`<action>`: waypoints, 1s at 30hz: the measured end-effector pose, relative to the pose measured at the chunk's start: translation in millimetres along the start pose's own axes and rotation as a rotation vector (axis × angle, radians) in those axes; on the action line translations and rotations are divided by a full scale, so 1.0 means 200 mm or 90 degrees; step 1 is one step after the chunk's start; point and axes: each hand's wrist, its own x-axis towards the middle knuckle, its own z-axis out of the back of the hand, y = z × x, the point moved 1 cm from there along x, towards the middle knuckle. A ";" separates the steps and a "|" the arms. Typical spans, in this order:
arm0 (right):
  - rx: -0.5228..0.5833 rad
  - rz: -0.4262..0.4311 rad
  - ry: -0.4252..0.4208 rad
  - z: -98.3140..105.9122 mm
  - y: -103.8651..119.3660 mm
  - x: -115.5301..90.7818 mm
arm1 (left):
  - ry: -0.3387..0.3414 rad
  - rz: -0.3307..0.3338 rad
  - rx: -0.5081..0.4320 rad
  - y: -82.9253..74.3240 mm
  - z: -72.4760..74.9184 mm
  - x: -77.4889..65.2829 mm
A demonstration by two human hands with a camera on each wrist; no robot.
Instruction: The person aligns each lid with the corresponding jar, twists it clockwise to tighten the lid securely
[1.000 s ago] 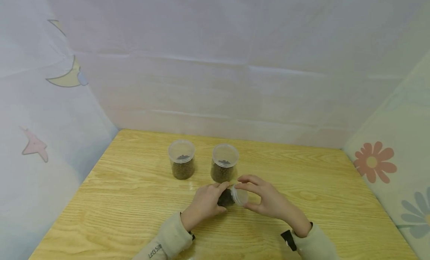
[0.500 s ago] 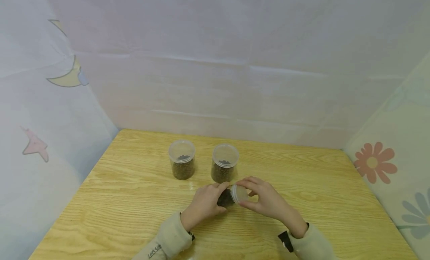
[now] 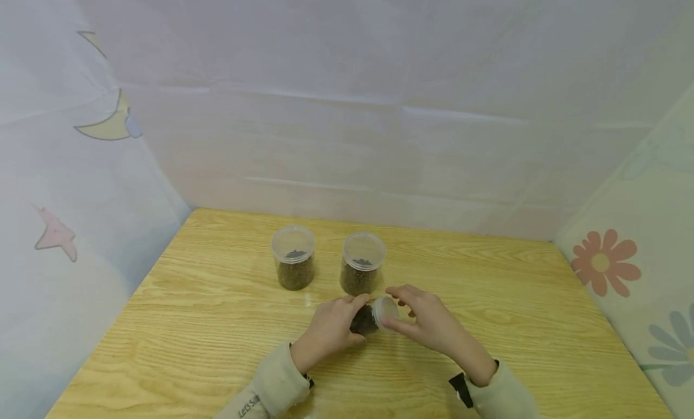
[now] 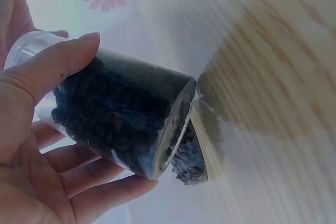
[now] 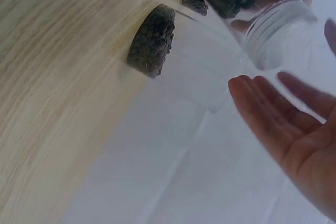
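My left hand (image 3: 332, 330) grips a clear jar (image 4: 121, 108) of dark coffee beans, thumb on one side and fingers round the other. The jar is tilted above the table, its lid (image 5: 278, 27) pointing to the right in the head view. My right hand (image 3: 431, 322) is beside the lid with its fingers spread and slightly bent. In the right wrist view its fingertips (image 5: 239, 85) stand apart from the lid; the thumb is mostly out of that view.
Two more clear lidded jars, a left jar (image 3: 294, 268) and a right jar (image 3: 360, 277), stand upright on the wooden table (image 3: 217, 286), both partly filled with dark beans. The right one is just behind my hands. Printed cloth (image 3: 347, 136) walls the table.
My right hand closed in on the lid with fingers and thumb, then its fingers lifted off again. The left hand and its jar have stayed in place.
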 end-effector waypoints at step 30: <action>-0.066 0.059 0.008 0.00 0.00 0.00 | 0.011 0.008 -0.011 0.01 0.00 0.01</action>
